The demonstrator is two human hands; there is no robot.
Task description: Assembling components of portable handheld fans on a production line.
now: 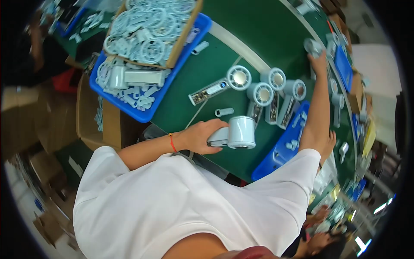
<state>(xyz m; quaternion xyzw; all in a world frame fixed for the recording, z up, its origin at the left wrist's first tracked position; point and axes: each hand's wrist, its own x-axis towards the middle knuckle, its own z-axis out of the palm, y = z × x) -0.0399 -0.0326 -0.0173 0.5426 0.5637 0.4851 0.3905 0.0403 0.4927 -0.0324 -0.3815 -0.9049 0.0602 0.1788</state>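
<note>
My left hand (202, 137) is closed round the handle of a white handheld fan (241, 132) with a wide cylindrical head, held just over the green table. Far out to the right, my right hand (318, 61) grips the round head of another fan (312, 46) near the table's raised edge; its handle cannot be made out. Between my hands lie several part-built fans, among them one fan (239, 77) with its handle open and inner parts showing. A small light-coloured cover piece (224, 112) lies just beyond my left hand.
A blue tray (146, 115) at the left holds white parts and a cardboard box (183, 39) full of spoked rings. Another blue tray (269, 162) with small pieces lies near my right arm. Someone else's hand (331, 140) shows beside my right elbow. More fans line the table's right side.
</note>
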